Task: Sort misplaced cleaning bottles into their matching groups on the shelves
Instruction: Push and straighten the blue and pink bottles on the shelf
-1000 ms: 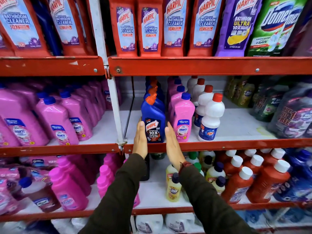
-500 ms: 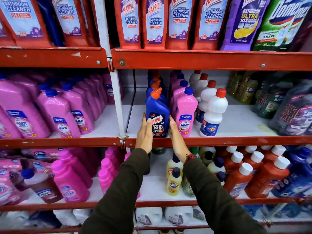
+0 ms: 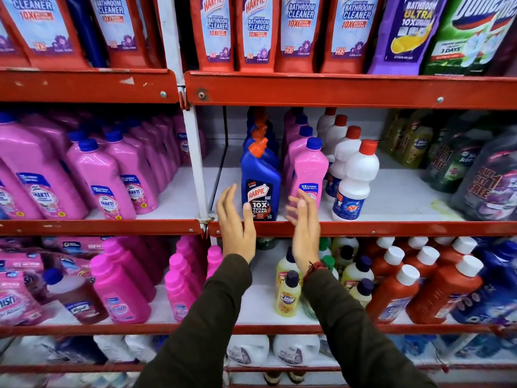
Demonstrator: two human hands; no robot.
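A blue Harpic bottle (image 3: 260, 183) with an orange cap stands at the front of a row of the same kind on the middle shelf (image 3: 363, 228). To its right runs a row of pink bottles with blue caps (image 3: 309, 169), then white bottles with red caps (image 3: 355, 180). My left hand (image 3: 235, 225) is open just left of the blue bottle, thumb near its label. On the bottle's right, in front of the front pink bottle, my right hand (image 3: 303, 222) is open too. Neither hand holds anything.
Many pink bottles (image 3: 92, 175) fill the left bay. Red Harpic bathroom cleaner bottles (image 3: 218, 32) line the top shelf. Below are small yellow bottles (image 3: 288, 292), red-brown bottles (image 3: 397, 287) and magenta bottles (image 3: 120, 287). Dark refill pouches (image 3: 486, 180) sit at the right. A white upright post (image 3: 195, 161) divides the bays.
Both hands pressed against the sides of the front blue bottle half a second ago; now they have come off it and spread apart, fingers open. The bottle stays standing on the shelf.
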